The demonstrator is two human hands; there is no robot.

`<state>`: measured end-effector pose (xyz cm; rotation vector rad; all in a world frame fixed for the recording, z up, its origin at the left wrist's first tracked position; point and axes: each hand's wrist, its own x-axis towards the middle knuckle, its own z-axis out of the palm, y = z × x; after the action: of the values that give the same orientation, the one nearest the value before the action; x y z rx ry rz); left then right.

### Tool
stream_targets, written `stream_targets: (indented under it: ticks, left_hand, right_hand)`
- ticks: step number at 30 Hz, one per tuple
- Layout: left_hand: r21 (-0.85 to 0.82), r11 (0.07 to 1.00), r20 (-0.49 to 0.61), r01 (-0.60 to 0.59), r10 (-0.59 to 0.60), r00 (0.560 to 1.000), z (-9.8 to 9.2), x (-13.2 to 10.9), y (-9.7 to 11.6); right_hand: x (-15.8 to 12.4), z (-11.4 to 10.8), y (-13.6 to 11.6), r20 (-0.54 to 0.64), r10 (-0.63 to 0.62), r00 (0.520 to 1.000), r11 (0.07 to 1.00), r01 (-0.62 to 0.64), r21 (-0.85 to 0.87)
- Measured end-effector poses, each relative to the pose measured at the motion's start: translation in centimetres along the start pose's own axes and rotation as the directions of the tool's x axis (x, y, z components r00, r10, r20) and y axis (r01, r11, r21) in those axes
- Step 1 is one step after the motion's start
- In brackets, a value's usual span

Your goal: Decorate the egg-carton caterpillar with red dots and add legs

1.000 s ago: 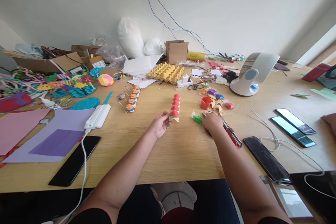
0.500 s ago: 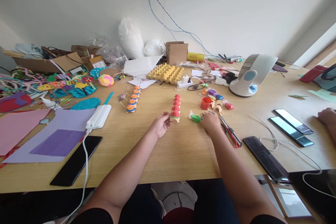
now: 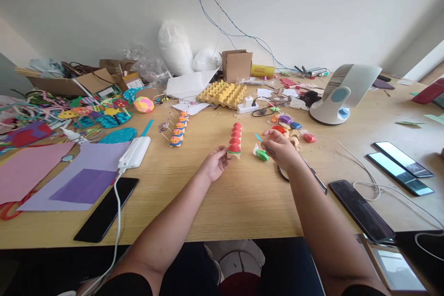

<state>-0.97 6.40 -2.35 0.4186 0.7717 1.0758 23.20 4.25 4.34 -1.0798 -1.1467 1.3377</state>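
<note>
My left hand pinches the near end of an egg-carton strip painted red, with a green line along its front cup. The strip points away from me on the table. Raised over the table to the right, my right hand grips a thin blue stick, its tip jutting out to the left. Just under that hand lies a green clay packet in clear wrap. Behind the hand, a red tub is partly covered by my fingers. A box cutter shows beneath my right forearm.
A blue-and-orange egg-carton strip with sticks stands left of centre. Farther back are a yellow egg tray and a power strip. A white fan, phones and a power bank with a cable flank the work area.
My right hand has lifted off the clutter beside the box cutter with the blue stick in it. My left hand keeps hold of the red strip. The view has shifted slightly.
</note>
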Motion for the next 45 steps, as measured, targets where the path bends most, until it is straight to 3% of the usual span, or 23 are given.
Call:
stream_targets:
  ticks: [4, 9, 18, 39, 45]
  left_hand:
    - [-0.002, 1.000, 0.003, 0.004, -0.004, 1.000, 0.0, 0.0, 0.0]
    - [-0.003, 1.000, -0.002, 0.010, -0.010, 1.000, 0.0, 0.0, 0.0]
    - [-0.017, 0.999, -0.022, 0.032, -0.033, 0.999, 0.0, 0.0, 0.1]
    - [-0.083, 0.993, 0.049, 0.083, -0.079, 0.996, 0.6, -0.8, 0.1]
    - [-0.103, 0.991, 0.019, 0.089, -0.088, 0.996, 0.5, -0.7, 0.2]
  right_hand:
    - [1.0, 1.7, 2.6, 0.059, 0.020, 0.998, 0.900, -0.043, 0.434]
    - [1.3, 2.0, 5.1, 0.048, 0.006, 0.999, 0.808, -0.033, 0.588]
    - [0.3, 4.4, 6.3, 0.078, -0.037, 0.996, 0.880, -0.004, 0.475]
    - [0.2, 4.9, 7.0, 0.130, 0.003, 0.992, 0.968, -0.035, 0.248]
    - [0.1, 4.9, 6.8, 0.134, 0.009, 0.991, 0.922, -0.060, 0.382]
